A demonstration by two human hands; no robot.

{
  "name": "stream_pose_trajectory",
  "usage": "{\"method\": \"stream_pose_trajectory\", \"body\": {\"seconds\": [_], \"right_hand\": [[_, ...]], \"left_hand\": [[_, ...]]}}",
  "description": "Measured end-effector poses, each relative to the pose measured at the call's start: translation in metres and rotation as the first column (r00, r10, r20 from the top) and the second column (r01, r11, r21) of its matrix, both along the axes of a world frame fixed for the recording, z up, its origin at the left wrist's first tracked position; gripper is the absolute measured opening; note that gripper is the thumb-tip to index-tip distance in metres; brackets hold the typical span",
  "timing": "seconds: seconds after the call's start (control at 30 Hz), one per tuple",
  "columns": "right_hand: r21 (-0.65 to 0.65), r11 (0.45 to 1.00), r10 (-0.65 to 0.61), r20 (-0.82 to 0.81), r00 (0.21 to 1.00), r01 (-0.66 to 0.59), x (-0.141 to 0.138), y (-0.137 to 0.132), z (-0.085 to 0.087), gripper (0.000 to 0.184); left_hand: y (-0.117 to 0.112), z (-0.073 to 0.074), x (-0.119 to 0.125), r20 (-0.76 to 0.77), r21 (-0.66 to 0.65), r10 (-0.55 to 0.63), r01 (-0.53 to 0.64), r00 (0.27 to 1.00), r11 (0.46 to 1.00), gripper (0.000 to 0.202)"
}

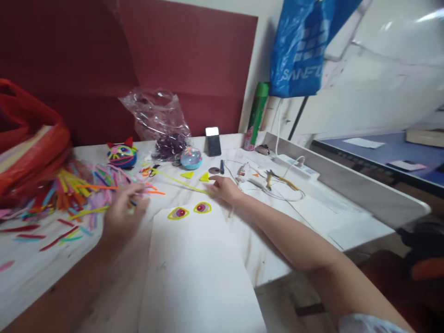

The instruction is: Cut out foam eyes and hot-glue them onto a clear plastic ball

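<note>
My right hand reaches over the table with fingers bent, closed on the end of a long yellow pipe cleaner. Just beyond its fingertips lie two yellow triangles. Somewhat blurred, my left hand hovers beside the pile of coloured pipe cleaners, its thumb and fingers apart. An orange pipe cleaner lies behind it. Two eye shapes with yellow outlines and red centres rest at the top of a white paper sheet between my arms.
A cat-like ball, a clear dome, a plastic bag and a phone-like object stand at the back. Pliers, cables and a power strip lie right. A red bag is left.
</note>
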State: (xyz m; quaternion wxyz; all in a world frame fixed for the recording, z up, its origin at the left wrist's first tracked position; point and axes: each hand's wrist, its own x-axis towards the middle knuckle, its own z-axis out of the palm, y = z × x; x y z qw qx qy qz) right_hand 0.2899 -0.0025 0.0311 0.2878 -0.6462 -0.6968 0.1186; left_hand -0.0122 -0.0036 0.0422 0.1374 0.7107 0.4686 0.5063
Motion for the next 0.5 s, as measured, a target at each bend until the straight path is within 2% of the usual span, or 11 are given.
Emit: {"method": "stream_pose_trajectory", "body": {"seconds": [0.03,0.07,0.13,0.2,0.23,0.27,0.3,0.4,0.5], "right_hand": [[-0.003,1.0,-0.011,0.019,1.0,0.011,0.002,0.001,-0.001,0.03],[-0.007,1.0,-0.013,0.037,0.999,0.013,0.004,0.001,-0.002,0.03],[-0.014,1.0,0.003,0.07,0.998,-0.002,0.005,-0.002,-0.003,0.028],[-0.022,0.999,0.03,0.1,0.994,-0.028,0.005,-0.004,-0.004,0.025],[-0.024,0.999,0.043,0.113,0.993,-0.04,0.005,-0.005,-0.005,0.024],[-0.024,0.998,0.052,0.123,0.991,-0.05,0.005,-0.005,-0.006,0.023],[-0.021,0.998,0.058,0.13,0.99,-0.056,0.005,-0.005,-0.006,0.023],[-0.008,0.999,0.049,0.129,0.99,-0.049,0.01,-0.004,-0.007,0.023],[-0.012,0.999,0.034,0.111,0.993,-0.033,0.015,-0.003,-0.007,0.027]], "left_hand": [[-0.013,-0.003,0.008,-0.148,-0.032,-0.178,0.176,0.973,0.984,0.042],[-0.027,-0.008,0.016,-0.281,-0.099,-0.369,0.356,0.886,0.929,0.05],[-0.055,-0.019,0.029,-0.471,-0.264,-0.639,0.594,0.608,0.76,0.088],[-0.075,-0.029,0.037,-0.556,-0.447,-0.777,0.681,0.295,0.579,0.117],[-0.082,-0.033,0.04,-0.567,-0.51,-0.799,0.677,0.2,0.531,0.121],[-0.087,-0.036,0.042,-0.576,-0.552,-0.803,0.653,0.152,0.519,0.123],[-0.089,-0.037,0.043,-0.587,-0.58,-0.798,0.617,0.137,0.532,0.125],[-0.093,-0.032,0.044,-0.618,-0.618,-0.77,0.509,0.157,0.599,0.124],[-0.097,-0.027,0.044,-0.616,-0.611,-0.772,0.523,0.158,0.594,0.115]]}}
